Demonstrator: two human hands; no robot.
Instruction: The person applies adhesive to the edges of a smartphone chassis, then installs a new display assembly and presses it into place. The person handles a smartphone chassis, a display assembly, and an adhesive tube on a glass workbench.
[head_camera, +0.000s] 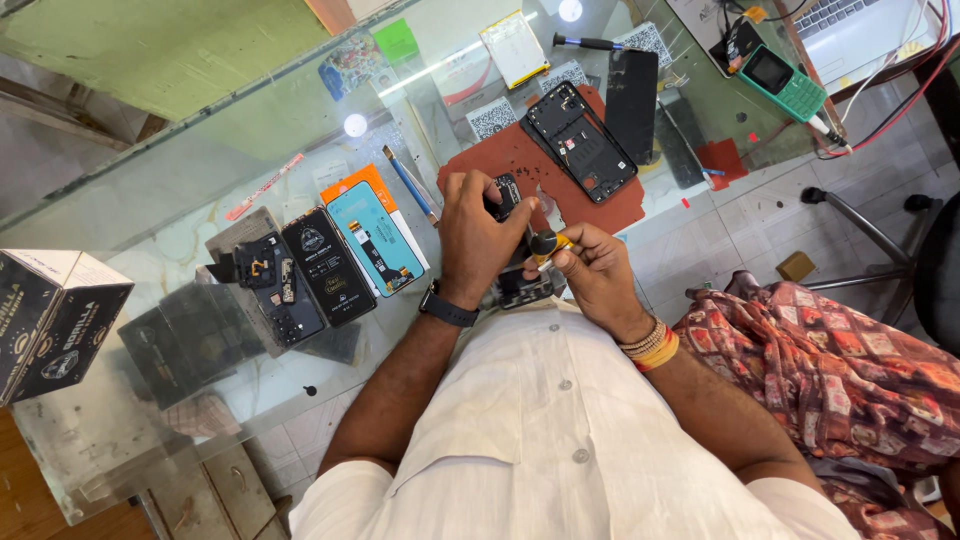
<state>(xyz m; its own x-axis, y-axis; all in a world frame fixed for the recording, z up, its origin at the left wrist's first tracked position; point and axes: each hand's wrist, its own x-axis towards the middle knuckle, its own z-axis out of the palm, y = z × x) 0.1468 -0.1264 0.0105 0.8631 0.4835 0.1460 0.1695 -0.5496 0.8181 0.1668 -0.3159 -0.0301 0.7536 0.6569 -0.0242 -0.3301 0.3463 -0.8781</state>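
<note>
1. While the opened phone (510, 285) lay at the glass table's (200, 170) near edge, its long axis ran away from the body, under both hands.
2. Left hand (475, 235) clamped its upper end, fingers curled.
3. Right hand (592, 268) pinched a yellow-handled screwdriver (546, 243), tip angled toward the phone.

Two bare hands are seen, the left hand (478, 235) and the right hand (597, 272). One yellow-and-black screwdriver (545, 243) is counted. One green keypad phone (788, 83), one open black phone frame (583, 141), one flat black back cover (632, 92), one black cardboard box (52, 318) and one silver laptop (850, 25) are counted.
</note>
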